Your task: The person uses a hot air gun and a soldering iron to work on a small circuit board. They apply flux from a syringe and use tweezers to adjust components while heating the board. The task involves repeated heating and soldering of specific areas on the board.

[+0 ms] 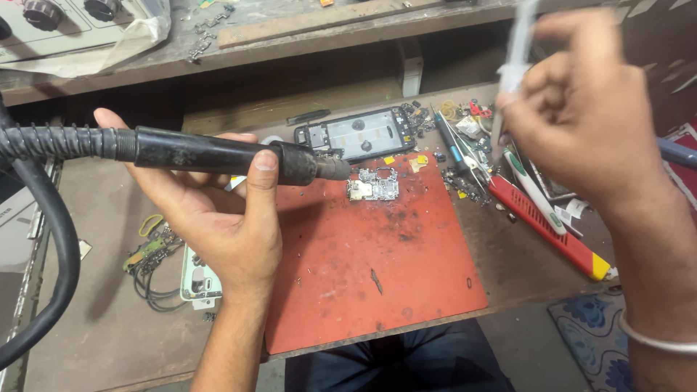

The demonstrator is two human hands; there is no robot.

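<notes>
1. I count two hands in view, both mine. My left hand (218, 210) is wrapped around one black hot-air wand (225, 154), thumb over the top; its ribbed hose (43, 218) loops off the left edge.
2. My right hand (581, 109) is up high, fingers pinched on one clear syringe (517, 58), blurred, tip pointing down.
3. One small circuit board (373, 184) lies on the single red mat (370, 254), near its top edge, just beyond the wand's metal nozzle (332, 168). It looks silvery, with shield frames and sooty specks on the mat around it.
4. One opened phone frame (357, 134) sits behind the mat; one white phone shell (197, 279) lies under my left wrist beside a tangle of wires (149, 254).
5. No real container here: tools just lie loose on the bench (94, 312), including one red-handled tool (544, 225), a white toothbrush (534, 190), and tweezers (465, 149).
</notes>
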